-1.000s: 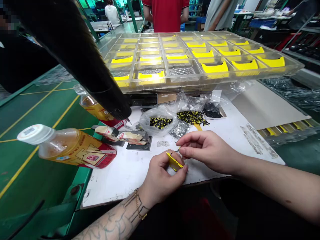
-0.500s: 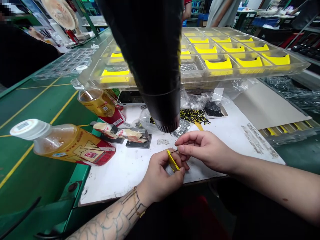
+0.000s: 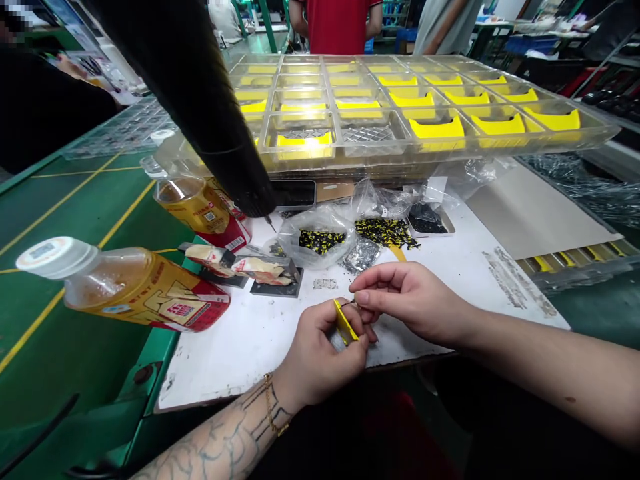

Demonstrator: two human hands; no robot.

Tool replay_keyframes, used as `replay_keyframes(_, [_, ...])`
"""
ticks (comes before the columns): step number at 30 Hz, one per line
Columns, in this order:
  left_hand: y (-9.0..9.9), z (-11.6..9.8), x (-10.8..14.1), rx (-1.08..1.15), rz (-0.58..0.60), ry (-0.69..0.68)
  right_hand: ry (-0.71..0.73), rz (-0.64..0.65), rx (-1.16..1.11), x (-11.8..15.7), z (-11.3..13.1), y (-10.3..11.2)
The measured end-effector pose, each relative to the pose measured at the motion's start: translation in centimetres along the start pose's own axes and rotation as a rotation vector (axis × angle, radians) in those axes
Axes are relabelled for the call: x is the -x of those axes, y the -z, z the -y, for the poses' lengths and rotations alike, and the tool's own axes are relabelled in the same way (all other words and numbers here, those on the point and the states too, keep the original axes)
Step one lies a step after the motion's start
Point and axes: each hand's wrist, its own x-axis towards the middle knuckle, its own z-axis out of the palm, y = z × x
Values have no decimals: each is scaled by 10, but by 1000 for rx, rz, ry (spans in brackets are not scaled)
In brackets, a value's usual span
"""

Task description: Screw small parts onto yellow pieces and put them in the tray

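My left hand (image 3: 325,353) is closed round a small curved yellow plastic part (image 3: 346,323), held on edge between thumb and fingers above the front of the white board. My right hand (image 3: 395,297) meets it from the right, thumb and forefinger pinched together. A thin dark piece (image 3: 349,303) shows between those fingertips and the upper edge of the yellow part; its exact kind is too small to tell. Left of the hands hangs a black electric screwdriver (image 3: 235,153), tilted, its thin bit pointing down, touched by neither hand.
Bags of small black and yellow pieces (image 3: 323,241) lie behind my hands on the white board (image 3: 225,360). Two tape-wrapped dark blocks (image 3: 275,287) and drink bottles (image 3: 150,283) stand left. A clear compartment tray (image 3: 365,143) with yellow parts spans the back. A person in red (image 3: 337,27) is beyond.
The hanging screwdriver has swung to the left and away, uncovering the bags and the middle of the tray. Both my hands and the yellow part stay almost where they were.
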Motion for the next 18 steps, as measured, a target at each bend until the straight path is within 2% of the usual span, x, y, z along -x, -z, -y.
replay_keyframes(7, [-1, 4, 1, -10, -4, -16, -15, 9, 2, 0, -1, 1])
replay_keyframes(11, [0, 11, 4, -121, -7, -50, 9, 13, 9, 3, -1, -5])
replay_keyframes(15, [2, 14, 5, -176, 29, -56, 17, -41, -20, 4, -1, -9])
replay_keyframes(18, [2, 13, 5, -250, 17, -115, -7, -60, -58, 1, 0, -8])
